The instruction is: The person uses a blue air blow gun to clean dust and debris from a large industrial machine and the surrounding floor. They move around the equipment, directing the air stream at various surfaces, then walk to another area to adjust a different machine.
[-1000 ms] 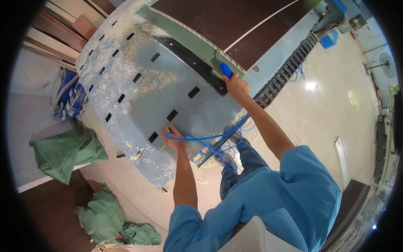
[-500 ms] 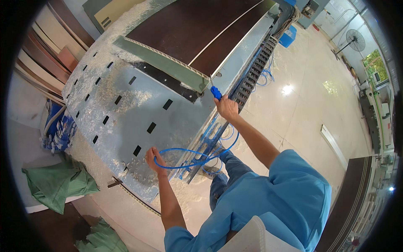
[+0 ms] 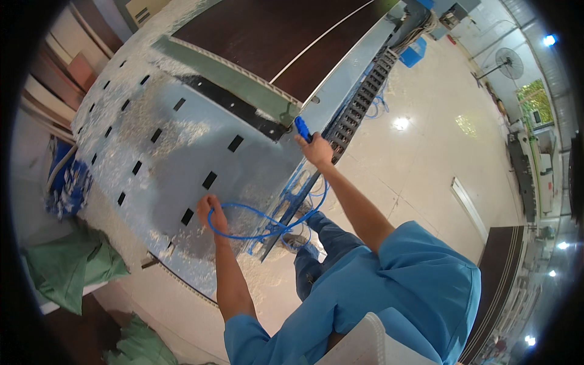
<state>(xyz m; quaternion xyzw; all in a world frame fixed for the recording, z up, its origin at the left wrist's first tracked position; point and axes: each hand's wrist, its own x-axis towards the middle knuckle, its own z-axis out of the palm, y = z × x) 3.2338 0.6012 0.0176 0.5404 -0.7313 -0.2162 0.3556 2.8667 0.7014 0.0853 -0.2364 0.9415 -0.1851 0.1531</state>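
My right hand (image 3: 317,149) is closed round a blue air blow gun (image 3: 302,129), near the corner of a dark brown panel (image 3: 243,45) on the machine bed. A blue air hose (image 3: 258,212) loops over to my left hand (image 3: 210,213), whose fingers are curled at the bend of the hose. That hand hovers over the grey-blue bed (image 3: 182,155), which has black rectangular slots and pale sawdust scattered on it. A green strip (image 3: 225,79) and a black bar (image 3: 228,106) run along the panel's near edge.
A black cable chain (image 3: 365,97) follows the bed's right side. Boards (image 3: 58,85) lean at the far left, with green sacks (image 3: 76,261) nearer. A standing fan (image 3: 508,64) is at the far right; another dark panel (image 3: 496,286) stands at the lower right.
The whole view has shifted a little, so the bed appears farther left and up. The blow gun has drawn slightly back from the panel's corner; the hose loop still hangs at my left hand.
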